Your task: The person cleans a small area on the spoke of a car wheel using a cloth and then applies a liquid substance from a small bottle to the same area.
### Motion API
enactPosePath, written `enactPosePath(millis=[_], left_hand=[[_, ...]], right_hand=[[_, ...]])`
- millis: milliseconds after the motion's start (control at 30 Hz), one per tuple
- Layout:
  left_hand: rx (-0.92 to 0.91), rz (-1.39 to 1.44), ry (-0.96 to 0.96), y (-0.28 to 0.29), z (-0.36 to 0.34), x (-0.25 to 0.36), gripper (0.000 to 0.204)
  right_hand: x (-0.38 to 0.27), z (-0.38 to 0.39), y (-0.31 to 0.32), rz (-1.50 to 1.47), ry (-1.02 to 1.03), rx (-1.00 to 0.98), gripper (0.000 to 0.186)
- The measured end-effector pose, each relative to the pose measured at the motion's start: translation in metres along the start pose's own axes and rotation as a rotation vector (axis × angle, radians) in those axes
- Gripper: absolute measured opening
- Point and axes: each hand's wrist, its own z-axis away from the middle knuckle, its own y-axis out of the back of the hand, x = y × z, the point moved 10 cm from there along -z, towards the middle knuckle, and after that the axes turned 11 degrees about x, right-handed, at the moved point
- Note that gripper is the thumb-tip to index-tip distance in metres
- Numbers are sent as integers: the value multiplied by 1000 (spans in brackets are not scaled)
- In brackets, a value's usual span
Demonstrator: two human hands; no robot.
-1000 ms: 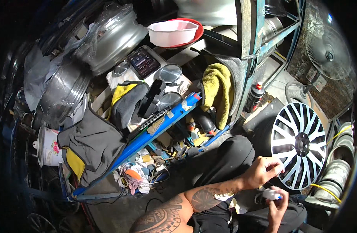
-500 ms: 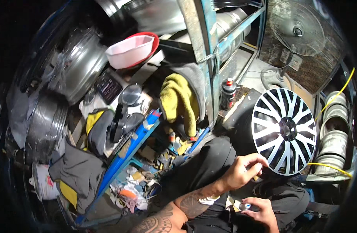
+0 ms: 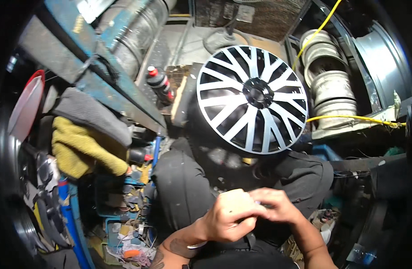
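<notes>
- Wheel: black and silver, spoked face up, upper centre of frame, just beyond the knees. Neither hand touches it; its support is mostly hidden.
- Left hand: lower centre, fingers curled in and narrow. Right hand: just right of it, fingers bent, the two meeting at the fingertips. Cannot tell what, if anything, is pinched between them.
- Risk, judged: anything small in that grip could slip out, cause being fingertip-only contact; it would probably fall between the dark trouser legs and be hard to spot.
- Risk: a knee shifting upward might knock the wheel's near rim, as the two are close; marring of the glossy face is conceivable.
- Risk: yellow cable, right of frame, runs up to the wheel's right rim (touching or merely behind, unclear). A turn of the wheel could snag it.
- Risk: red-capped bottle, upper left of centre, stands near the wheel; a wide left-arm sweep might tip it.
</notes>
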Motion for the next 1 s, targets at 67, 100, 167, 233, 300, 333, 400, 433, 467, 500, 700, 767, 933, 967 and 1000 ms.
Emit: enactPosePath(millis=[67,100,167,233,300,333,400,433,467,500,700,767,933,967,1000], left_hand=[[-36,-123,88,-5,-4,-12,21],[-38,-100,102,-5,-8,-11,21],[23,-162,199,2,-13,-24,25],[8,-187,216,8,-3,-35,24],[50,-144,238,19,-2,-39,22],[92,-211,258,29,-2,-41,20],[178,-292,313,47,-6,-51,19],[204,-357,319,55,-5,-53,21],[229,-424,324,62,-1,-56,22],[306,-430,212,68,2,-56,25],[248,-437,374,68,-4,-84,22],[121,-435,359,62,-16,-85,18],[-13,-283,485,30,-1,-101,24],[-111,-228,457,26,-6,-100,28],[-221,-241,467,23,-13,-100,30]], right_hand=[[13,16,-4,10,-48,-72,39],[7,7,6,38,-46,-43,39],[-8,-9,14,73,-39,-75,39],[-11,-17,8,40,-70,-175,38],[-10,-32,8,32,-84,-216,38],[-11,-42,9,25,-80,-220,40],[0,-51,11,21,-97,-238,42],[13,-56,20,-88,-182,-144,45],[28,-59,28,-198,-265,-47,47],[46,-57,27,-437,-352,61,50],[105,-66,49,-735,-435,450,60],[119,-69,62,-638,-502,550,59],[134,-75,65,-486,-557,614,61],[135,-75,67,-462,-486,641,61],[142,-72,68,-454,-505,642,61]])
